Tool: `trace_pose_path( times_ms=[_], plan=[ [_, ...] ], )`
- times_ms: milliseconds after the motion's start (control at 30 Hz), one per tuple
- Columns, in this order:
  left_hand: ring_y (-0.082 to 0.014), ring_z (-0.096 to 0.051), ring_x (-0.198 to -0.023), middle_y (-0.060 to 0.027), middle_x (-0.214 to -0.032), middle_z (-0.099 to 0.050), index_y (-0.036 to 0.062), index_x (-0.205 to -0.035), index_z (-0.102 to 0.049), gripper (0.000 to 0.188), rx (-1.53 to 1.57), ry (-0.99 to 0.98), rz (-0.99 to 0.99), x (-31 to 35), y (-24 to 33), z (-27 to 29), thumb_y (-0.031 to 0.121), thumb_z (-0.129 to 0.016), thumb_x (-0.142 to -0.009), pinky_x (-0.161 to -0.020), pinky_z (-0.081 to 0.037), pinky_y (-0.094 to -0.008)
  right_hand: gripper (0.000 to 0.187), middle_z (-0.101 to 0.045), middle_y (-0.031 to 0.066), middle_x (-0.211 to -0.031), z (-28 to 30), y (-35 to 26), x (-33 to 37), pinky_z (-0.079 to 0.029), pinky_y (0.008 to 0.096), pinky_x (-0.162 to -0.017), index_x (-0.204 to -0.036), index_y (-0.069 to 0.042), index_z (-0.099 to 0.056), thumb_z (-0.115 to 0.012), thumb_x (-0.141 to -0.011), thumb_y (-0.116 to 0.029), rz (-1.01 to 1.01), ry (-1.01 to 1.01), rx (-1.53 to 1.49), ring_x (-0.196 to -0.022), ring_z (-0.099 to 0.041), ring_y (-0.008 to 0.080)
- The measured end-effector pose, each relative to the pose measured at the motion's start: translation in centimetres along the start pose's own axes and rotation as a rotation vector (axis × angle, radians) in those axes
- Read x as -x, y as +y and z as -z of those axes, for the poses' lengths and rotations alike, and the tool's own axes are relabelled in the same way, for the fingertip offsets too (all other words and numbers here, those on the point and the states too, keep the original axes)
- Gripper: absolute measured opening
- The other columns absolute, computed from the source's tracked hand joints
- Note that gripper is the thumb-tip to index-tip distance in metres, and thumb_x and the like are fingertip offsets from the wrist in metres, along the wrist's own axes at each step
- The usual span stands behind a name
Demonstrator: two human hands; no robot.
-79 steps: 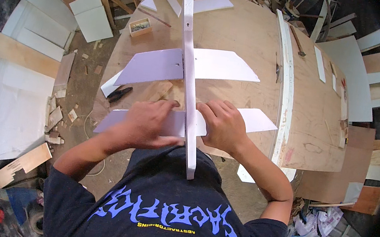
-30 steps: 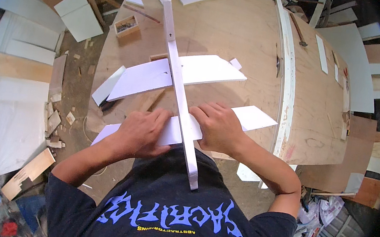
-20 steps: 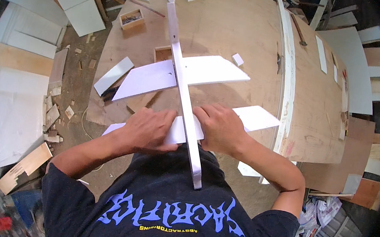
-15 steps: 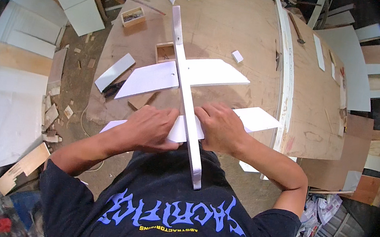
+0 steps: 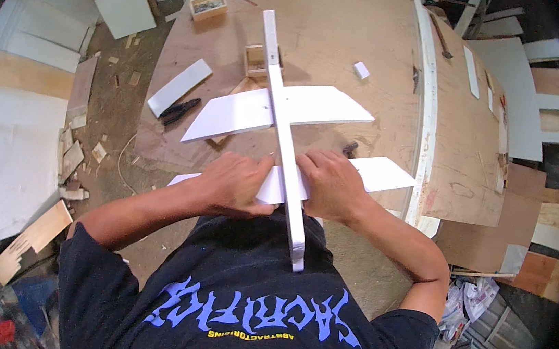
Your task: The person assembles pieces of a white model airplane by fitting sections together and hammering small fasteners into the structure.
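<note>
A white wooden frame is held over the near edge of the bench. Its long narrow strip (image 5: 283, 130) runs away from my body and crosses two white boards with slanted ends, a far board (image 5: 325, 104) and a near board (image 5: 386, 174). My left hand (image 5: 234, 183) is closed around the near board, left of the strip. On the strip's other side, my right hand (image 5: 333, 184) grips the same board, its fingers close against the strip. Both hands hide part of the near board. The strip's near end hangs in front of my shirt.
On the plywood bench (image 5: 358, 32) lie black pliers (image 5: 180, 111), a white offcut (image 5: 180, 87), a small white block (image 5: 361, 70) and a hammer (image 5: 440, 38). A box of small hardware (image 5: 209, 6) stands beyond another wooden box (image 5: 254, 61). A long white rail (image 5: 425, 132) crosses the right side.
The frame and both hands have shifted slightly right, with the grip unchanged. Bench items sit a little higher in the picture, and a small dark object beyond my right hand has come into view.
</note>
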State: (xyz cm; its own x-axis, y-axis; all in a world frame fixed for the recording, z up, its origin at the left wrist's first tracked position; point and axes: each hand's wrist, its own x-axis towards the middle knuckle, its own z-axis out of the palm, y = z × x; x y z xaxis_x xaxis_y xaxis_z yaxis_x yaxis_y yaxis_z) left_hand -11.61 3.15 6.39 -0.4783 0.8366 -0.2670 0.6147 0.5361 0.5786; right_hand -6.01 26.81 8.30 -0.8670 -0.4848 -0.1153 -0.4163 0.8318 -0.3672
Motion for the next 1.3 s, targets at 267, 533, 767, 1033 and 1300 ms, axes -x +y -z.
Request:
trace_pose_path(
  times_ms=[267, 533, 767, 1033, 1300],
  plan=[
    [-0.0481, -0.071, -0.083, -0.0279, -0.085, -0.071, -0.0051, -0.115, -0.059, 0.068, -0.004, -0.002, -0.045, -1.6, -1.5, -0.7, 0.047, -0.08, -0.078, -0.075, -0.056, -0.0547, 0.051, -0.07, 0.0158, -0.098, -1.0, 0.8, -0.2, -0.057, 0.0447, -0.084, -0.112, -0.003, -0.068, -0.084, -0.067, -0.02, -0.043, 0.033, -0.009, -0.094, -0.07, 0.0359],
    [-0.0448, -0.073, -0.09, -0.0244, -0.094, -0.074, 0.0007, -0.118, -0.06, 0.063, -0.103, 0.183, -0.073, -8.6, -3.9, -0.9, 0.041, -0.082, -0.075, -0.079, -0.057, -0.0521, 0.044, -0.068, 0.0129, -0.095, -3.3, 8.5, -1.9, -0.056, 0.0445, -0.081, -0.108, -0.005, -0.067, -0.083, -0.071, -0.02, -0.031, 0.275, 0.046, -0.091, -0.069, 0.0342],
    [-0.0412, -0.072, -0.101, -0.0208, -0.108, -0.074, 0.0059, -0.122, -0.065, 0.065, -0.103, 0.101, 0.089, -16.4, -6.1, -4.1, 0.04, -0.085, -0.071, -0.088, -0.057, -0.0518, 0.039, -0.068, 0.0132, -0.095, -9.7, 16.7, -3.6, -0.052, 0.045, -0.084, -0.108, -0.007, -0.065, -0.077, -0.072, -0.017, -0.059, 0.297, -0.001, -0.094, -0.068, 0.0344],
    [-0.0414, -0.07, -0.107, -0.0193, -0.111, -0.074, 0.0063, -0.129, -0.065, 0.07, -0.045, 0.069, 0.222, -22.5, -8.4, -10.1, 0.033, -0.089, -0.069, -0.093, -0.056, -0.0512, 0.042, -0.067, 0.0117, -0.096, -15.6, 24.2, -4.0, -0.051, 0.0434, -0.085, -0.109, -0.008, -0.065, -0.076, -0.069, -0.013, -0.027, 0.253, -0.008, -0.095, -0.068, 0.0313],
    [-0.0381, -0.066, -0.118, -0.0174, -0.124, -0.07, 0.0051, -0.132, -0.062, 0.072, -0.046, 0.071, 0.251, -28.7, -8.2, -11.2, 0.036, -0.089, -0.072, -0.104, -0.051, -0.0523, 0.043, -0.066, 0.0096, -0.099, -15.2, 29.8, -4.1, -0.051, 0.043, -0.085, -0.111, -0.009, -0.066, -0.078, -0.07, -0.015, -0.058, 0.198, 0.023, -0.096, -0.066, 0.0299]
  ],
)
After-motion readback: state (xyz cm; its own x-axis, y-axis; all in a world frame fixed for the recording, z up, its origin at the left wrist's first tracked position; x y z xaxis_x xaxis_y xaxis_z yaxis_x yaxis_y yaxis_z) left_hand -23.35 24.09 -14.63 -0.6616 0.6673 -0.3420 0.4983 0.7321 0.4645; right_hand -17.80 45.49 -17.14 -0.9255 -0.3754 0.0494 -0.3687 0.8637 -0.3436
